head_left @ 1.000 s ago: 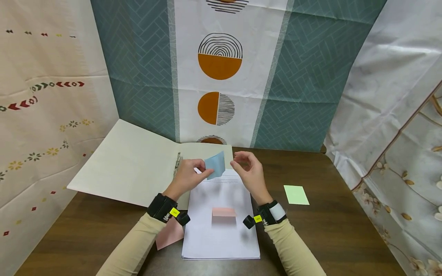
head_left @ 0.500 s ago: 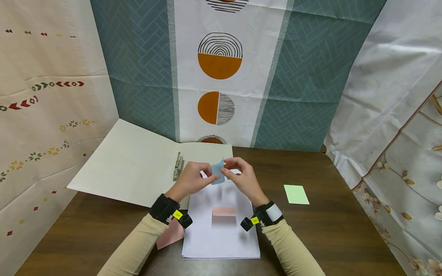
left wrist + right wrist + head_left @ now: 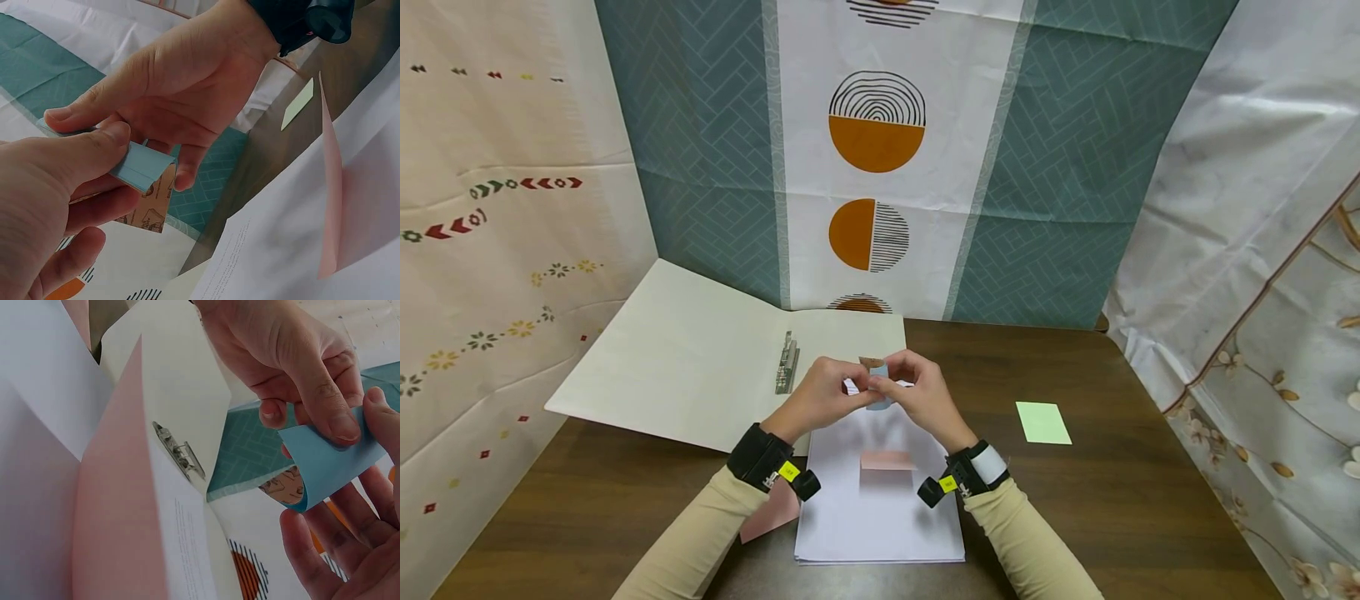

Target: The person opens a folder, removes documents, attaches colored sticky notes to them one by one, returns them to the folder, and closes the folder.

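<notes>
Between both hands, above the top of a stack of white paper [image 3: 880,529], is a small blue sticky note pad [image 3: 331,459]. It is bent into a curve, and its brown printed backing [image 3: 153,209] shows below the blue in the left wrist view. My left hand [image 3: 827,390] pinches one side of it between thumb and fingers. On the opposite side my right hand [image 3: 925,392] pinches it too, the thumbs close together. Fingers cover much of the pad in the head view. A pink sticky note [image 3: 886,460] stands partly raised from the paper.
An open cream binder [image 3: 692,350] with a metal clip [image 3: 787,363] lies behind and left of the stack. On the wooden table [image 3: 1120,500], a green sticky note [image 3: 1043,422] lies to the right. A pink paper piece [image 3: 772,512] lies partly under the left forearm.
My right hand has come in from the right and taken hold of the blue pad, which my left hand held alone before. The pad has curled, and its brown backing now shows.
</notes>
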`<action>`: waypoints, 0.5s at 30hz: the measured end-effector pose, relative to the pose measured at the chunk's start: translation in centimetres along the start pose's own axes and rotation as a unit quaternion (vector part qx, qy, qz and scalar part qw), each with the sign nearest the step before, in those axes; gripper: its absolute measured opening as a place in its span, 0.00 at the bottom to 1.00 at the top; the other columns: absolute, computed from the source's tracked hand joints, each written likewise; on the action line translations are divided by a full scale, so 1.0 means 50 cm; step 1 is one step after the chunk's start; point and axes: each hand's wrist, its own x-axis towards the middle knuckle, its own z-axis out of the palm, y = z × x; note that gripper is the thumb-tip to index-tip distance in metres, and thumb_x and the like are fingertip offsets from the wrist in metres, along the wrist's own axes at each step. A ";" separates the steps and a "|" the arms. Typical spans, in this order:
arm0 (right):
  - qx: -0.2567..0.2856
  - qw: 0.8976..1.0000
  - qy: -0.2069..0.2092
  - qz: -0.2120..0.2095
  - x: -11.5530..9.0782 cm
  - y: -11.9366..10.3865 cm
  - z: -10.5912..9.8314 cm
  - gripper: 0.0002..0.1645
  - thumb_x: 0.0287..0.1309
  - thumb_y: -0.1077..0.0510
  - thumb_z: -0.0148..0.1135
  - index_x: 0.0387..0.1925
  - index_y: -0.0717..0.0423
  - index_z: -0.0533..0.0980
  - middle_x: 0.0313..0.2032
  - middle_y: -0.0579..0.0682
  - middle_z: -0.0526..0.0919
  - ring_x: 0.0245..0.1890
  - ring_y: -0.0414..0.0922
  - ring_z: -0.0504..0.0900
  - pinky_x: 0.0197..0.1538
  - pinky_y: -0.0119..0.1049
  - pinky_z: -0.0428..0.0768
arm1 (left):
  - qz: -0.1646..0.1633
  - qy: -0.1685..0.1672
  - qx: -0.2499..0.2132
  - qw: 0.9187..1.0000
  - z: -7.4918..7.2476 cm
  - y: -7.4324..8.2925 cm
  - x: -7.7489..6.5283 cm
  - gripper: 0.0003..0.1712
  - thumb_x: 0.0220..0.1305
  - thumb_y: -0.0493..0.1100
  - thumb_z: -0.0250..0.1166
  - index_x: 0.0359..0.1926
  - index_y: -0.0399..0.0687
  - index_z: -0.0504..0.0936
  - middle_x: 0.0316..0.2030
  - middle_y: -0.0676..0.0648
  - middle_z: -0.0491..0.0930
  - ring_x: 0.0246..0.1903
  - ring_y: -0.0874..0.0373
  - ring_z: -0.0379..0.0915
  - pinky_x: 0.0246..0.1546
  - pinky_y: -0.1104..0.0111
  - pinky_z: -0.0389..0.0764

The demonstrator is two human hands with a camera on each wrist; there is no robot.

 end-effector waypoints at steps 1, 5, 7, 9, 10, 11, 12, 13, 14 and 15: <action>0.002 1.000 -0.002 -0.001 0.000 0.000 0.000 0.10 0.72 0.64 0.74 0.50 0.65 0.84 0.42 0.56 0.88 0.44 0.36 0.87 0.45 0.30 0.85 | -0.002 -0.001 -0.001 1.000 0.000 0.000 0.000 0.07 0.64 0.37 0.83 0.32 0.45 0.92 0.26 0.49 0.90 0.28 0.72 0.76 0.29 0.75 0.77; 0.010 1.000 -0.005 -0.002 0.000 -0.001 -0.003 0.10 0.73 0.64 0.74 0.49 0.66 0.84 0.42 0.54 0.89 0.43 0.35 0.87 0.43 0.32 0.87 | -0.002 -0.006 -0.003 1.000 0.001 -0.005 0.001 0.06 0.63 0.37 0.84 0.34 0.45 0.93 0.27 0.48 0.91 0.28 0.71 0.78 0.29 0.75 0.77; 0.012 1.000 -0.004 0.003 -0.001 -0.004 -0.005 0.10 0.73 0.64 0.74 0.50 0.66 0.84 0.42 0.51 0.88 0.42 0.36 0.87 0.39 0.33 0.88 | 0.001 -0.006 -0.006 1.000 0.002 -0.007 0.001 0.06 0.63 0.36 0.83 0.35 0.44 0.93 0.27 0.48 0.91 0.28 0.70 0.78 0.29 0.75 0.77; 0.012 1.000 -0.005 0.009 0.000 -0.006 -0.007 0.10 0.72 0.64 0.74 0.49 0.66 0.84 0.41 0.48 0.88 0.41 0.36 0.88 0.38 0.34 0.89 | 0.003 -0.006 -0.010 1.000 0.003 -0.009 0.000 0.06 0.64 0.36 0.83 0.35 0.44 0.92 0.26 0.48 0.90 0.28 0.70 0.78 0.28 0.74 0.77; 0.013 1.000 -0.006 0.011 0.000 -0.007 -0.007 0.10 0.72 0.64 0.74 0.49 0.66 0.84 0.40 0.47 0.88 0.40 0.37 0.88 0.39 0.35 0.90 | 0.003 -0.006 -0.012 1.000 0.003 -0.010 0.000 0.06 0.64 0.36 0.83 0.34 0.44 0.92 0.26 0.48 0.90 0.27 0.70 0.78 0.28 0.74 0.77; 0.012 1.000 -0.006 0.012 0.000 -0.007 -0.008 0.10 0.72 0.64 0.74 0.49 0.67 0.84 0.40 0.46 0.87 0.40 0.37 0.88 0.39 0.36 0.90 | 0.002 -0.006 -0.013 1.000 0.002 -0.010 0.000 0.06 0.64 0.36 0.83 0.34 0.44 0.92 0.26 0.48 0.90 0.27 0.70 0.77 0.28 0.74 0.77; 0.012 1.000 -0.007 0.013 0.001 -0.007 -0.008 0.11 0.72 0.64 0.74 0.49 0.67 0.84 0.40 0.45 0.87 0.40 0.37 0.88 0.39 0.37 0.91 | 0.002 -0.006 -0.014 1.000 0.002 -0.010 0.000 0.06 0.64 0.36 0.83 0.34 0.44 0.92 0.26 0.48 0.90 0.27 0.70 0.77 0.28 0.74 0.77; 0.012 1.000 -0.008 0.013 0.001 -0.006 -0.008 0.11 0.72 0.64 0.75 0.49 0.67 0.83 0.39 0.45 0.87 0.39 0.37 0.88 0.39 0.38 0.91 | 0.000 -0.007 -0.015 1.000 0.002 -0.010 0.000 0.06 0.64 0.36 0.83 0.34 0.44 0.92 0.26 0.48 0.90 0.27 0.70 0.77 0.29 0.74 0.77; 0.013 1.000 -0.008 0.013 0.002 -0.004 -0.008 0.11 0.72 0.64 0.75 0.49 0.67 0.83 0.39 0.44 0.87 0.39 0.36 0.88 0.39 0.38 0.91 | -0.001 -0.008 -0.015 1.000 0.002 -0.009 0.000 0.06 0.64 0.36 0.83 0.34 0.44 0.92 0.26 0.48 0.90 0.27 0.71 0.76 0.29 0.74 0.77; 0.015 1.000 -0.008 0.013 0.002 -0.003 -0.009 0.11 0.72 0.64 0.75 0.49 0.67 0.83 0.39 0.43 0.87 0.39 0.36 0.88 0.39 0.38 0.92 | -0.002 -0.009 -0.015 1.000 0.002 -0.009 0.000 0.06 0.64 0.36 0.83 0.34 0.44 0.92 0.26 0.48 0.89 0.27 0.71 0.76 0.29 0.74 0.77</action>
